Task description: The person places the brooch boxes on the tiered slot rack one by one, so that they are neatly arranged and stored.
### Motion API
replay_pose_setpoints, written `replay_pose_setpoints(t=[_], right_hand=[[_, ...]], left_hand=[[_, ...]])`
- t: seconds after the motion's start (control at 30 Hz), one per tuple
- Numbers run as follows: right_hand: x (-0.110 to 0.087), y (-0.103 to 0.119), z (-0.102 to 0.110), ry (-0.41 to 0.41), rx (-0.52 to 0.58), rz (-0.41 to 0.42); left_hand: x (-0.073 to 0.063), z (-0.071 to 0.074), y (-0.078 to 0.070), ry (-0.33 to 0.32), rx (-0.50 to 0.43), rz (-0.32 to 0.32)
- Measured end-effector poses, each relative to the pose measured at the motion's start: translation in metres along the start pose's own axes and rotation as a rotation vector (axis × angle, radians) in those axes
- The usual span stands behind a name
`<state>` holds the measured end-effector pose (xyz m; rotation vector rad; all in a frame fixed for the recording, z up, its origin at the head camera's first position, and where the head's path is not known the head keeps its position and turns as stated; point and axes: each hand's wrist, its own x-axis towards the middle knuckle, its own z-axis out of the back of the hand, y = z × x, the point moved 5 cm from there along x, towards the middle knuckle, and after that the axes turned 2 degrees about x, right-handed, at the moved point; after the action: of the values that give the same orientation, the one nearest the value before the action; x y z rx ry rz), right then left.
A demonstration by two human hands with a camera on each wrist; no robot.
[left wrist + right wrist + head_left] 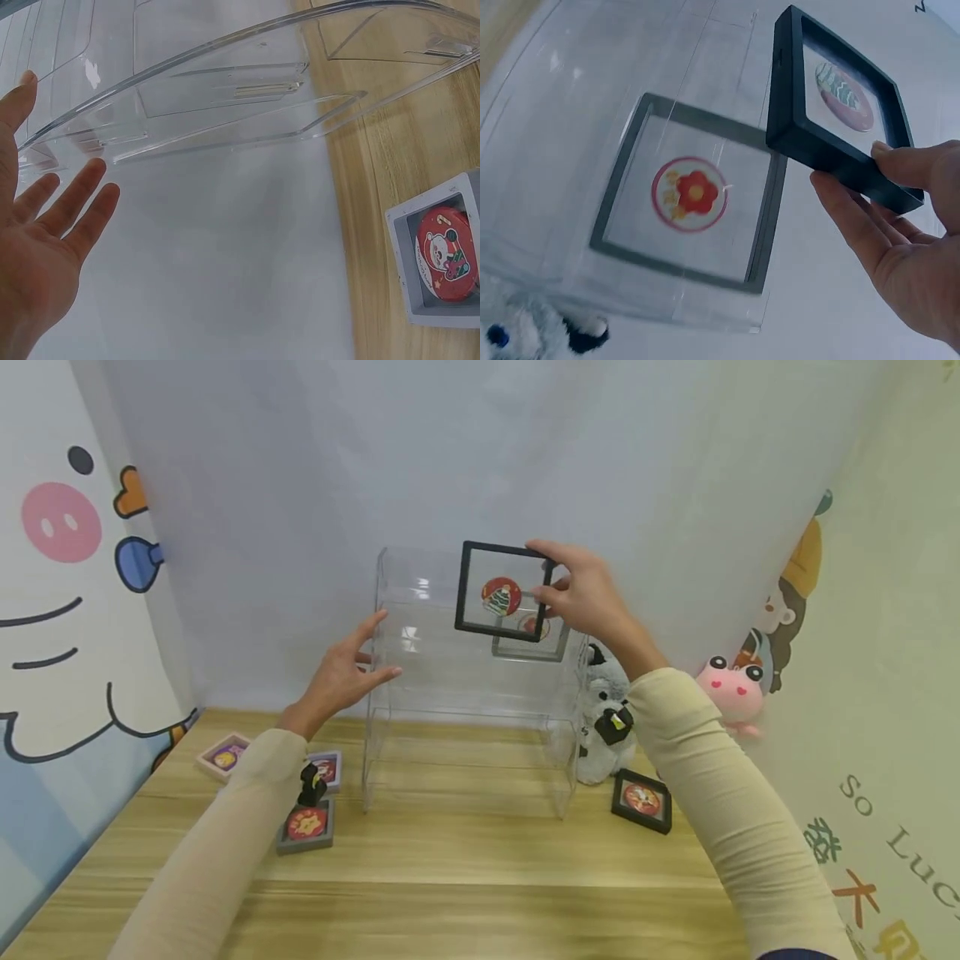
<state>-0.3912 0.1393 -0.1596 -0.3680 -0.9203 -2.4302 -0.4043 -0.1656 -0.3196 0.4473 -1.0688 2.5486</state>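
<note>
My right hand pinches the raised frame; slipping could jolt the shelf. My left hand spreads, contact unclear.

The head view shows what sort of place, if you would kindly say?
Possibly a small tabletop display corner, judging by the clear rack, the grey plush toy and the cartoon-printed backdrop.

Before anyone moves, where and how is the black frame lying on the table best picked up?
Probably by opposite edges of the black frame, coming from above and the front: it lies flat, its thick rim suits finger and thumb, and the plush toy sits close behind, to its left. Avoid pressing the round badge in the middle.
</note>
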Motion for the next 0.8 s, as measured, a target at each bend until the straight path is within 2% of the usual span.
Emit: replay_pose_setpoints(t=[0.17,0.3,0.57,0.8], right_hand=[[0.022,0.023,-0.017,-0.014,-0.106,0.036],[0.036,0.031,-0.032,-0.026,-0.147,0.045],[0.049,0.033,-0.054,-0.039,-0.227,0.094],[0.056,0.030,-0.069,-0.031,-0.285,0.072]], left_hand=[[-0.001,0.000,0.000,0.008,0.008,0.020],[0.000,-0.001,0.001,0.012,0.007,0.032],[0.002,-0.006,-0.005,0.007,-0.004,0.011],[0.004,-0.009,-0.005,0.014,-0.008,0.026]])
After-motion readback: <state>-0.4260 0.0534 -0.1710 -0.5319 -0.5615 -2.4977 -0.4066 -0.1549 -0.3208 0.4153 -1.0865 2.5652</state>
